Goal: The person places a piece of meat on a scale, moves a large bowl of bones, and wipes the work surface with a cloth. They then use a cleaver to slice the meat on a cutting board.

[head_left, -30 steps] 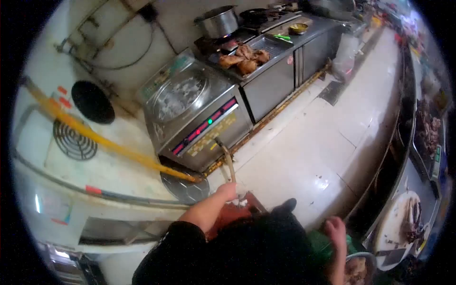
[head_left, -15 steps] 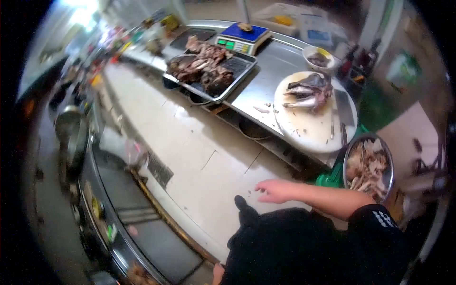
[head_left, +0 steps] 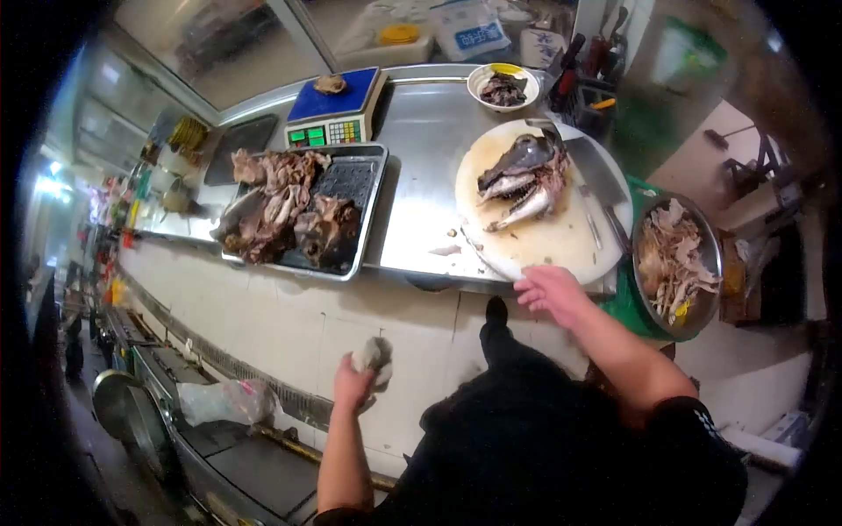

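Note:
My left hand (head_left: 354,383) is raised over the tiled floor and closed around a crumpled grey-white cloth (head_left: 375,354). My right hand (head_left: 553,293) is open, fingers spread, at the near edge of the round white cutting board (head_left: 561,241). On that board lies a dark split carcass (head_left: 522,177) with a cleaver (head_left: 600,180) beside it. The board rests on the steel counter (head_left: 421,175).
A metal tray (head_left: 360,188) of cooked meat pieces sits left of the board, with a blue scale (head_left: 336,112) behind it. A steel bowl (head_left: 680,263) of chopped meat stands on a green stand at the right. A small bowl (head_left: 503,86) is at the back. A low steel unit runs along bottom left.
The view swung from the cooker side round to the steel counter. My left hand let go of the hose and now holds a cloth; my right hand moved up to the board's edge.

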`<act>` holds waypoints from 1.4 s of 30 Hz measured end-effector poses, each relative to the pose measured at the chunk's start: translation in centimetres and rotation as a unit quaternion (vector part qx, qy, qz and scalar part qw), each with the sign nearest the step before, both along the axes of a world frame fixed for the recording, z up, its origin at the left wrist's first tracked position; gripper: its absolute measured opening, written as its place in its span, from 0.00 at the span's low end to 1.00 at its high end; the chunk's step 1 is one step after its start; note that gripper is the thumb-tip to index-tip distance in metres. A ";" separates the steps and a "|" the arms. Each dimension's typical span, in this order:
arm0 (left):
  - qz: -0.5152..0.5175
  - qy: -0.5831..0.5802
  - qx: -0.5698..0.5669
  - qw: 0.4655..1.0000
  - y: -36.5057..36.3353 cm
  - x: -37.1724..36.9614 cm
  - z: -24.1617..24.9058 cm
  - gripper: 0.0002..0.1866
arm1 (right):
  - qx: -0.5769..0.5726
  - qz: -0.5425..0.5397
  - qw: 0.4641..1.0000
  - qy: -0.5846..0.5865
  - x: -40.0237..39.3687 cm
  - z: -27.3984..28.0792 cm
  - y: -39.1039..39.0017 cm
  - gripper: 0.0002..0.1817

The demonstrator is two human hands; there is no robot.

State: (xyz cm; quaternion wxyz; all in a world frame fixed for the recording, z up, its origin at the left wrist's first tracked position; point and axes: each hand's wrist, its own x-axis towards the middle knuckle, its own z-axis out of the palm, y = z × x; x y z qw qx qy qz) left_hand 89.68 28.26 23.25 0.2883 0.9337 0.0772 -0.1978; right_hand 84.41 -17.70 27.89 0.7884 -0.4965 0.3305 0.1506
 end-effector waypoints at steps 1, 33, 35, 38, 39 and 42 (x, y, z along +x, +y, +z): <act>-0.021 0.016 -0.013 1.000 -2.4 1.6 1.1 0.35 | -0.010 -0.045 0.999 -0.004 2.4 -0.2 -0.5 0.22; -0.187 0.187 0.124 0.956 6.8 11.5 -7.3 0.30 | -0.059 -0.345 0.934 0.076 21.0 -3.5 -5.2 0.16; -0.108 0.229 0.048 0.966 4.9 11.6 -5.1 0.29 | -0.096 -0.327 0.935 0.096 18.4 -2.7 -5.4 0.16; -0.124 0.225 0.070 0.964 6.0 11.0 -6.8 0.28 | -0.277 -0.339 0.898 0.034 15.3 -3.2 -7.9 0.20; -0.125 0.226 0.071 0.963 6.5 11.0 -7.6 0.28 | -0.372 -0.354 0.857 0.038 15.4 -3.8 -9.3 0.22; -0.167 0.214 0.125 0.954 6.9 11.1 -8.4 0.29 | -0.477 -0.373 0.795 0.019 16.0 -4.8 -13.9 0.23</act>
